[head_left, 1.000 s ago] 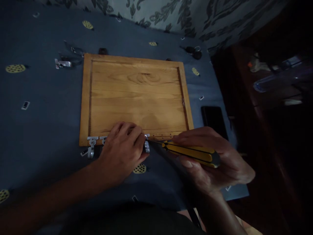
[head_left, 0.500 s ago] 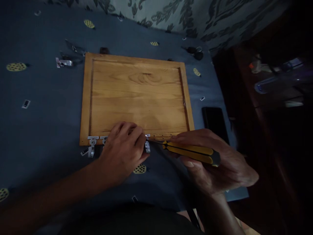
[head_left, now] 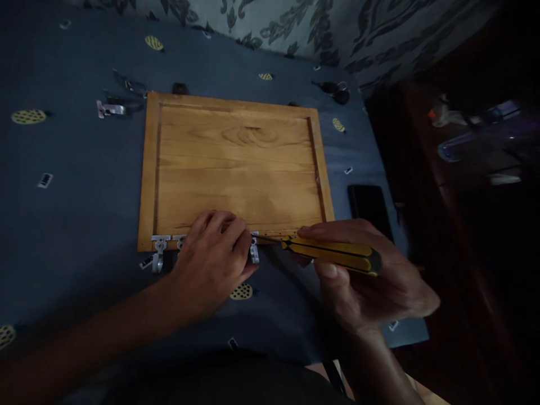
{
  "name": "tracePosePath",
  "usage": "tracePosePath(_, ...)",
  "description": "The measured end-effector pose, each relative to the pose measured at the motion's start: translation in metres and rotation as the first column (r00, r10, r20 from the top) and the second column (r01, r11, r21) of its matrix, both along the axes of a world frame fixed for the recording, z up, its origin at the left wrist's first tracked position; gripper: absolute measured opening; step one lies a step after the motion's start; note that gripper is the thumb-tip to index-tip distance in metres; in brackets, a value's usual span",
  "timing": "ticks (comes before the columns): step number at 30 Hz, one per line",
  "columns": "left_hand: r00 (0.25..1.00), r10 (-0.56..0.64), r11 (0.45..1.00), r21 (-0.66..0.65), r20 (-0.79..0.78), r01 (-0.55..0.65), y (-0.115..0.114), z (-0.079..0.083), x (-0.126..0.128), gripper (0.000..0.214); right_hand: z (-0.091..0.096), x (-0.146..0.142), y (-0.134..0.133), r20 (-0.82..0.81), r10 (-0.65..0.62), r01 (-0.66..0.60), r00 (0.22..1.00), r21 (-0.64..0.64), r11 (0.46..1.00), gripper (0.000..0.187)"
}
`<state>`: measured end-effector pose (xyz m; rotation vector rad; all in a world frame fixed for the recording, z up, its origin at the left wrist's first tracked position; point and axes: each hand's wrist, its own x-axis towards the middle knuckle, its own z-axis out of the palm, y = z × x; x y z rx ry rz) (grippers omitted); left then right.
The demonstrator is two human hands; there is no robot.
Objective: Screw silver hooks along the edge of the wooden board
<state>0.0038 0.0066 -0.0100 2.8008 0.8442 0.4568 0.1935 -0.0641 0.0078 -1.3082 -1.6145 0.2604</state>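
Yellow screwdriver [head_left: 333,254] was clamped in the fingers of the right hand [head_left: 382,284], shaft meeting a metal bracket [head_left: 254,254] on a flat wooden panel [head_left: 236,169]'s near edge. Left hand [head_left: 213,256] pressed alongside, apparently for steadiness, fingers bent together; grip could not be determined.

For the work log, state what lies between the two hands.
Between the left hand and right hand, the head view shows a hook-shaped metal fitting and the shaft of a yellow-handled screwdriver, by the wooden panel.
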Motion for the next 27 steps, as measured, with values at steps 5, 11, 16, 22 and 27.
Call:
tracePosePath(5,1.0,-0.007,1.0,0.004,0.012,0.007,0.0004,0.0002,0.0,0.035,0.0022,-0.0038,0.0041,-0.044,-0.007,0.01,0.999,0.068,0.998,0.023)
tracePosePath(11,1.0,-0.008,1.0,0.008,0.01,0.008,0.0003,0.0002,-0.0002,0.029,0.0076,-0.0038,0.0065,0.021,0.025,-0.027,0.999,0.074,0.997,0.02)
tracePosePath(16,1.0,-0.011,1.0,0.029,0.008,0.011,0.0,0.0,-0.0001,0.031,0.0081,-0.0077,0.0081,0.012,0.021,-0.022,1.0,0.03,0.999,0.015)
tracePosePath(22,1.0,-0.006,1.0,0.026,0.002,0.006,0.0004,0.0005,0.0004,0.031,0.006,-0.0072,0.0087,0.001,0.023,-0.023,1.0,0.075,0.997,0.018)
tracePosePath(27,1.0,-0.005,1.0,0.023,0.013,0.005,0.0005,0.0013,0.0007,0.026,0.0058,-0.0071,0.0104,-0.015,0.008,-0.007,1.0,0.083,0.997,0.017)
